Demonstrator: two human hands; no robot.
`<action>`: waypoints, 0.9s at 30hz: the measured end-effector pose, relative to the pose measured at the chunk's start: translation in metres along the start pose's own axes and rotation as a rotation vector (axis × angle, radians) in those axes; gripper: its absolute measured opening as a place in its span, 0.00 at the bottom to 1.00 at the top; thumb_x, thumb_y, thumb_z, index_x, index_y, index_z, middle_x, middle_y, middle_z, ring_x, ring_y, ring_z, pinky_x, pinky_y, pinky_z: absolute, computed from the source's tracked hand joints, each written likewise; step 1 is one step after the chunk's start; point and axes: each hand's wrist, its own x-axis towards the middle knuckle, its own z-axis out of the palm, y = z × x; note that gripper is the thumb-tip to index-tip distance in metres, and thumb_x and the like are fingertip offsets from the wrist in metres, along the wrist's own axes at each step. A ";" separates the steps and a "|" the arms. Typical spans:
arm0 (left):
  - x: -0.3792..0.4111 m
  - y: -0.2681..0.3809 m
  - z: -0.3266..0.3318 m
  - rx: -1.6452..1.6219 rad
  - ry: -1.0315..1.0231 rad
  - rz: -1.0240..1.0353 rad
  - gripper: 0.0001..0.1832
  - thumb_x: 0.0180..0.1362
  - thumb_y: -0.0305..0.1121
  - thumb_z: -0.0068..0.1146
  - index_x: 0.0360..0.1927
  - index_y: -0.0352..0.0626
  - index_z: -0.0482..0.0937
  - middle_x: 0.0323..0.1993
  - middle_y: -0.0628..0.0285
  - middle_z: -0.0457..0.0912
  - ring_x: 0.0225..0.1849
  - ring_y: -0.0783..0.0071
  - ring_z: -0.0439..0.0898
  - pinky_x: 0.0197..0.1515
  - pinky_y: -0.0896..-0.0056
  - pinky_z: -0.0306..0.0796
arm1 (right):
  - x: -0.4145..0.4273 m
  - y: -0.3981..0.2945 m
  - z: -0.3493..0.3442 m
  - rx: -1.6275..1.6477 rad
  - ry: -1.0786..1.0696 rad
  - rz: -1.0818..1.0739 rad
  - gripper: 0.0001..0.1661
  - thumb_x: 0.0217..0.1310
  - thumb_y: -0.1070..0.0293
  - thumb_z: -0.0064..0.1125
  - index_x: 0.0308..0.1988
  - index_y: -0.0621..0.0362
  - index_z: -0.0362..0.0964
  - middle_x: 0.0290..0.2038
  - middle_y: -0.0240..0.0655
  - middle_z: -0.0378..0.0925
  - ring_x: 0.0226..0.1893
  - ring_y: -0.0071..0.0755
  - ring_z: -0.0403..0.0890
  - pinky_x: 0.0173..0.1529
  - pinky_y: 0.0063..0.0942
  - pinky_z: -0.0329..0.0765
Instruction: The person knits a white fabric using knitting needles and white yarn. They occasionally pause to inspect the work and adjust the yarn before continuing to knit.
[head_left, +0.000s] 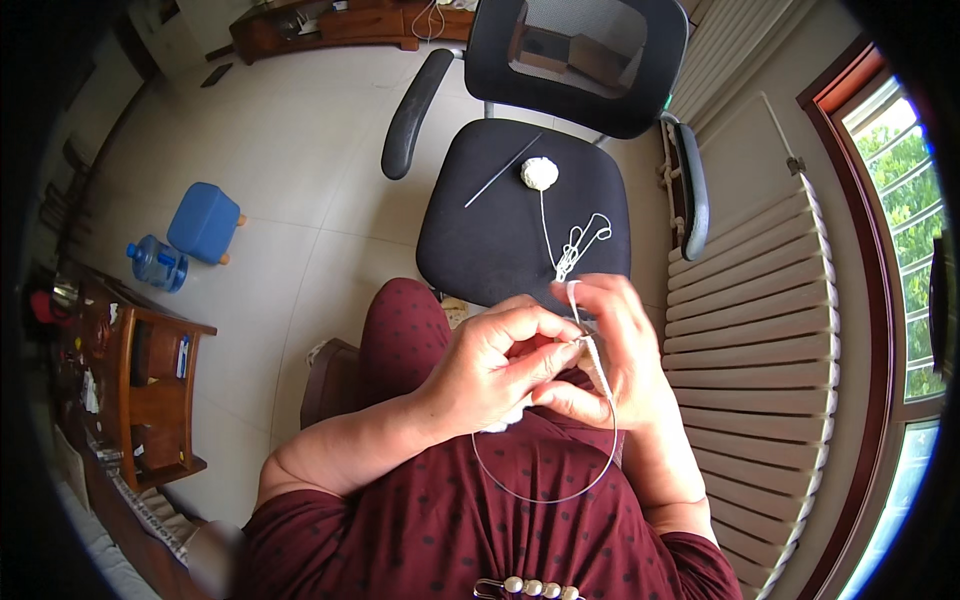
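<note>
My left hand (514, 345) pinches a piece of white knitting (595, 366) near the needle tips, with thumb and forefinger together. From the other side my right hand (626, 337) holds the same work, and white yarn runs over its raised index finger. The thin cable of a circular knitting needle (547, 502) loops down over my lap. More of the white fabric shows under my left hand; the rest is hidden. Beyond my hands, a ball of white yarn (539, 173) sits on the seat, its strand leading to a loose tangle of yarn (574, 251).
A black office chair (480, 247) faces me, with a thin grey rod (502, 170) lying on its seat. To the right runs a white radiator (750, 360) below a window. On the left stand a blue stool (205, 221), a water bottle (159, 264) and a wooden cabinet (161, 397).
</note>
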 end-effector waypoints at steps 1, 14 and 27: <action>0.000 0.002 -0.003 0.004 0.002 -0.006 0.05 0.61 0.19 0.53 0.41 0.35 0.77 0.34 0.67 0.73 0.31 0.87 0.74 0.33 0.83 0.68 | 0.000 0.000 0.002 -0.037 0.074 -0.022 0.40 0.38 0.45 0.73 0.46 0.62 0.71 0.36 0.38 0.75 0.38 0.42 0.75 0.45 0.36 0.72; 0.002 0.011 -0.012 -0.092 0.067 -0.145 0.07 0.64 0.23 0.51 0.44 0.33 0.76 0.34 0.69 0.75 0.36 0.84 0.76 0.40 0.81 0.71 | -0.019 0.002 -0.009 -0.124 0.133 -0.153 0.13 0.47 0.69 0.64 0.37 0.57 0.80 0.25 0.31 0.72 0.25 0.32 0.71 0.34 0.30 0.65; 0.001 0.010 -0.016 -0.223 0.064 -0.285 0.08 0.64 0.24 0.52 0.44 0.35 0.78 0.35 0.66 0.80 0.35 0.85 0.78 0.36 0.82 0.73 | -0.026 0.000 -0.006 -0.209 0.178 -0.132 0.11 0.50 0.68 0.62 0.37 0.57 0.79 0.22 0.27 0.70 0.23 0.30 0.69 0.33 0.30 0.63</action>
